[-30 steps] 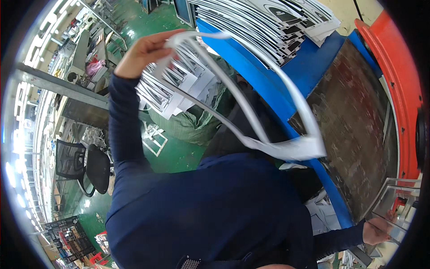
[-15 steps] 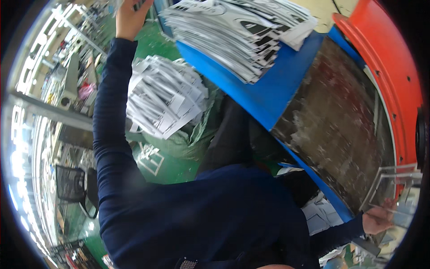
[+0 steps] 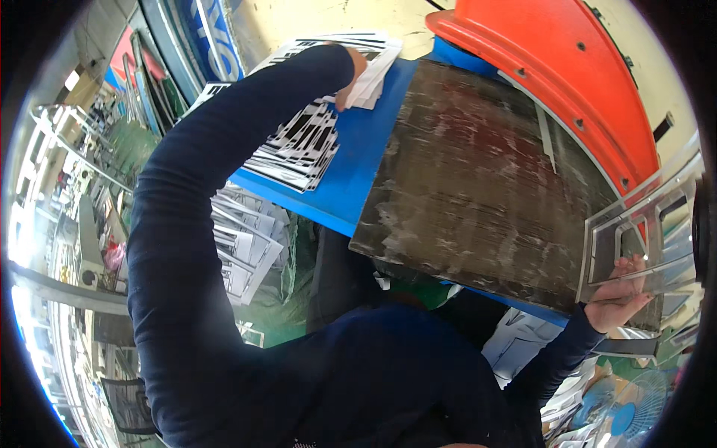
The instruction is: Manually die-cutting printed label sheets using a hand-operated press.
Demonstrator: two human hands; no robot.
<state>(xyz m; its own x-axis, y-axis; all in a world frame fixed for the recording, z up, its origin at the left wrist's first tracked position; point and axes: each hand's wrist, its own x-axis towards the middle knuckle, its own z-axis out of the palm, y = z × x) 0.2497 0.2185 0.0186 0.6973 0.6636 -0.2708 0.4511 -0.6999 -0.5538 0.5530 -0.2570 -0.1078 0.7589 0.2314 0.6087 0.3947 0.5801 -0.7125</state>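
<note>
My left hand [image 3: 352, 78] reaches across the blue table and touches a pile of white printed sheets [image 3: 379, 72]. Its fingers are mostly hidden by the hand and the dark sleeve. Under that forearm lies a fanned stack of black-and-white printed sheets [image 3: 299, 153], partly covered by the arm. On the far right, my right hand [image 3: 618, 293] is at the clear plastic guard [image 3: 597, 250], fingers stretched out and apart. I cannot tell how firmly it touches the guard. Between the hands lies a worn dark board [image 3: 478, 187], with scuffs and a reddish patch.
A curved orange machine part [image 3: 553, 67] rises behind the board. The blue table [image 3: 347, 183] borders the board on its left. Below the table, a green sack [image 3: 287, 280] holds cut white pieces [image 3: 250, 250]. A blue fan [image 3: 627, 411] stands at the lower right.
My view has turned to the right. My left hand has come from the upper left, off the table, onto the sheets. The right hand stays by the clear guard.
</note>
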